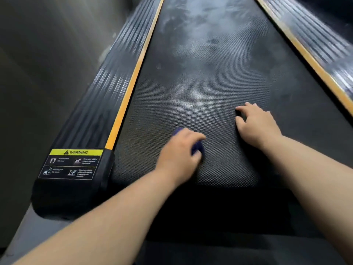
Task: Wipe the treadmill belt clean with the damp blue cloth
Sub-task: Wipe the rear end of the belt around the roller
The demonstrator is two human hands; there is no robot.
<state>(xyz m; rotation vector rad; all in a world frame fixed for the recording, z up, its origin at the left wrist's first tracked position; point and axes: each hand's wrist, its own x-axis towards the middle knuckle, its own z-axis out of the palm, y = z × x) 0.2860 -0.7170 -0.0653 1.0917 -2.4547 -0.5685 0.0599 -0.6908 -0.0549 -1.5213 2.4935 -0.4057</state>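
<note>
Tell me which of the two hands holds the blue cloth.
The left hand grips the blue cloth against the belt; the right hand rests on the belt with nothing in it.

Treadmill belt: black with a fine dotted texture, running near to far down the middle; pale dusty smears on its middle and far stretch, darker at the near end.
Blue cloth: dark blue, bunched small, lying on the near belt left of centre, mostly covered by the left hand gripping it.
</note>
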